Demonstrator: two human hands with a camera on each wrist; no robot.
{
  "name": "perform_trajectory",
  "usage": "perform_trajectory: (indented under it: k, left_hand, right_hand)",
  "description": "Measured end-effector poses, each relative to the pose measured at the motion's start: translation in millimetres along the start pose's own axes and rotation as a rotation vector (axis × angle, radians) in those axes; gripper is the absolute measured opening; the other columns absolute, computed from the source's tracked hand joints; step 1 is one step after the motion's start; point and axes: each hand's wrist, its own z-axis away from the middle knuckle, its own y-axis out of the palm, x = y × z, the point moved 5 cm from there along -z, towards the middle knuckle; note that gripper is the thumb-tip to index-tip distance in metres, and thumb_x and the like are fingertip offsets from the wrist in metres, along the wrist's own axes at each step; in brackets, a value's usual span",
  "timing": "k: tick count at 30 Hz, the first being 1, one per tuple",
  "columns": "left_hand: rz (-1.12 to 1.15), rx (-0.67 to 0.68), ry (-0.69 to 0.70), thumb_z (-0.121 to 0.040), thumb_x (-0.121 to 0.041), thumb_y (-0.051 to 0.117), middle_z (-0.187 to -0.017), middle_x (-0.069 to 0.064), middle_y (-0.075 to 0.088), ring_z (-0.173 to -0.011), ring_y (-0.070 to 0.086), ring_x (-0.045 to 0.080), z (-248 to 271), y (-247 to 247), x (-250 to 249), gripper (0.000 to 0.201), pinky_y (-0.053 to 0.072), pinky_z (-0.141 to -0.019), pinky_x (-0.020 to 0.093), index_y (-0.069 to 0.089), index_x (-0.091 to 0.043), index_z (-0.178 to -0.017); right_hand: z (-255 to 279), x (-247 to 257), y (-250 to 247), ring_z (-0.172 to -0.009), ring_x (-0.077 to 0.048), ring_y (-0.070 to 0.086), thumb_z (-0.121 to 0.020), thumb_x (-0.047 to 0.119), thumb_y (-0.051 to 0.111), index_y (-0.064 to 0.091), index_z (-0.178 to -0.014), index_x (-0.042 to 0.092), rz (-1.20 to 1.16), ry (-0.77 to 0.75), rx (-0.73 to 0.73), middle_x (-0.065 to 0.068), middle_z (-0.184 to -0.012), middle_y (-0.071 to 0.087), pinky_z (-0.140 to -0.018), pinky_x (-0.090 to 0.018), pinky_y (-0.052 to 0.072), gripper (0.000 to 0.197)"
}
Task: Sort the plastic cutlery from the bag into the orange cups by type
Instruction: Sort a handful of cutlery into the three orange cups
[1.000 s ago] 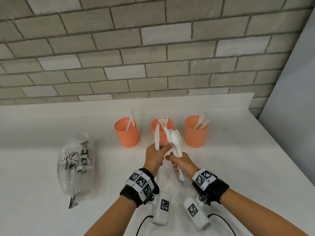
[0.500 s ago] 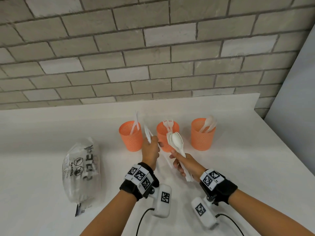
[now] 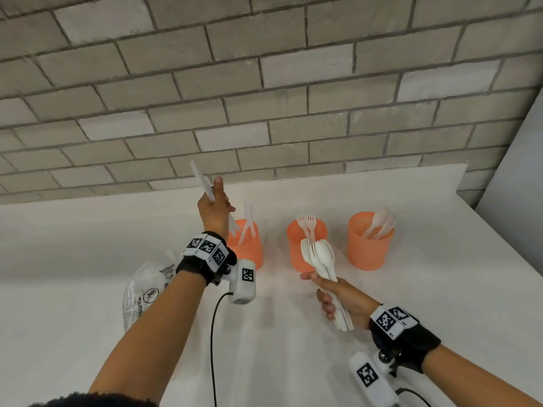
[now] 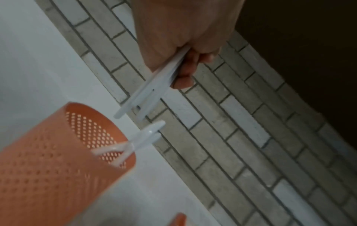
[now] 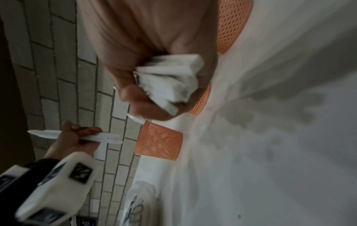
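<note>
Three orange mesh cups stand in a row on the white table. The left cup (image 3: pixel 249 245) holds knives, the middle cup (image 3: pixel 299 257) forks, the right cup (image 3: pixel 367 248) spoons. My left hand (image 3: pixel 217 198) grips white plastic knives (image 3: pixel 202 180), raised and tilted just above the left cup's rim; in the left wrist view the knives (image 4: pixel 146 93) point handle-first at the cup (image 4: pixel 58 160). My right hand (image 3: pixel 326 295) grips a bundle of forks and spoons (image 3: pixel 321 257) in front of the middle cup; their handle ends (image 5: pixel 170 81) stick out of the fist.
The clear plastic cutlery bag (image 3: pixel 147 295) lies on the table to the left, partly behind my left forearm. A brick wall (image 3: pixel 264 98) rises behind the cups. A grey panel (image 3: pixel 517 186) bounds the table on the right.
My left hand has taken the knives out of the bundle and carried them left and up, over the left cup. My right hand has kept the forks and spoons, drawn slightly back.
</note>
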Motion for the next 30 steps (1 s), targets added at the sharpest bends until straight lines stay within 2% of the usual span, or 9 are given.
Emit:
perform_trajectory:
  k: [6, 11, 14, 16, 18, 19, 21, 24, 30]
  left_hand:
    - [-0.186, 0.052, -0.010, -0.093, -0.040, 0.048, -0.054, 0.006, 0.049, -0.052, 0.051, 0.018, -17, 14, 45, 0.045, 0.043, -0.059, 0.027, 0.048, -0.014, -0.057]
    - [-0.344, 0.148, -0.056, -0.093, -0.043, 0.047, -0.066, 0.009, 0.059, -0.065, 0.057, 0.026, -14, 18, 81, 0.036, 0.042, -0.069, 0.030, 0.055, -0.011, -0.078]
    - [-0.436, 0.131, -0.006, -0.090, -0.039, 0.054, -0.081, 0.014, 0.057, -0.080, 0.055, 0.029, -15, 17, 82, 0.033, 0.038, -0.072, 0.030, 0.050, -0.010, -0.076]
    - [-0.442, 0.112, 0.064, -0.089, -0.036, 0.057, -0.103, 0.016, 0.055, -0.099, 0.055, 0.029, -13, 15, 75, 0.031, 0.042, -0.082, 0.028, 0.059, -0.006, -0.096]
    - [-0.402, 0.071, 0.171, -0.090, -0.032, 0.057, -0.123, 0.015, 0.046, -0.118, 0.047, 0.025, -4, 12, 57, 0.038, 0.042, -0.089, 0.010, 0.057, -0.006, -0.116]
    - [-0.372, 0.047, 0.241, -0.091, -0.028, 0.056, -0.125, 0.013, 0.043, -0.120, 0.043, 0.022, 4, 10, 46, 0.037, 0.034, -0.082, -0.004, 0.055, -0.005, -0.119]
    - [-0.310, 0.030, 0.384, -0.092, -0.021, 0.054, -0.118, 0.007, 0.044, -0.112, 0.044, 0.014, 24, 9, 26, 0.029, 0.029, -0.072, -0.010, 0.056, -0.005, -0.116]
    - [-0.205, 0.100, 0.438, -0.089, -0.020, 0.049, -0.098, 0.000, 0.058, -0.080, 0.055, -0.001, 55, 11, 18, 0.014, 0.039, -0.067, 0.003, 0.059, -0.017, -0.099]
    - [-0.236, 0.449, 0.058, -0.093, -0.015, 0.052, -0.079, -0.003, 0.062, -0.067, 0.057, 0.010, 121, 30, 71, 0.007, 0.044, -0.054, 0.010, 0.059, -0.017, -0.092]
  right_hand:
    - [1, 6, -4, -0.034, -0.004, 0.029, -0.094, 0.037, 0.043, 0.056, -0.113, 0.018, -0.034, -0.016, 0.006, 0.006, -0.046, 0.036, -0.035, -0.016, 0.024, 0.029]
    - [-1, 1, -12, -0.034, -0.004, 0.029, -0.093, 0.035, 0.044, 0.055, -0.116, 0.017, -0.071, 0.003, -0.013, 0.006, -0.046, 0.037, -0.034, -0.015, 0.024, 0.032]
    - [-3, -2, -13, -0.031, -0.004, 0.028, -0.082, 0.034, 0.051, 0.056, -0.116, 0.017, -0.112, 0.021, 0.000, 0.005, -0.045, 0.038, -0.033, -0.015, 0.023, 0.038]
    - [-5, -4, -11, -0.030, -0.004, 0.029, -0.075, 0.033, 0.053, 0.057, -0.115, 0.018, -0.147, 0.025, 0.014, 0.005, -0.044, 0.039, -0.031, -0.015, 0.023, 0.043]
    - [-8, -5, -10, -0.031, -0.004, 0.030, -0.073, 0.033, 0.054, 0.058, -0.116, 0.018, -0.166, 0.021, 0.024, 0.004, -0.046, 0.040, -0.031, -0.015, 0.024, 0.045]
    - [-9, -5, -8, -0.031, -0.004, 0.030, -0.074, 0.033, 0.054, 0.058, -0.117, 0.018, -0.169, 0.020, 0.028, 0.003, -0.046, 0.040, -0.031, -0.015, 0.025, 0.046]
    - [-12, -7, -6, -0.032, -0.004, 0.031, -0.076, 0.032, 0.052, 0.058, -0.118, 0.019, -0.171, 0.021, 0.045, 0.003, -0.047, 0.041, -0.032, -0.015, 0.026, 0.044]
    - [-15, -9, 0, -0.032, -0.004, 0.032, -0.080, 0.032, 0.050, 0.058, -0.120, 0.021, -0.172, 0.026, 0.068, 0.004, -0.047, 0.042, -0.033, -0.015, 0.027, 0.042]
    - [-18, -10, 12, -0.032, -0.005, 0.033, -0.093, 0.033, 0.042, 0.056, -0.120, 0.020, -0.127, 0.012, 0.048, 0.004, -0.045, 0.042, -0.033, -0.016, 0.028, 0.033]
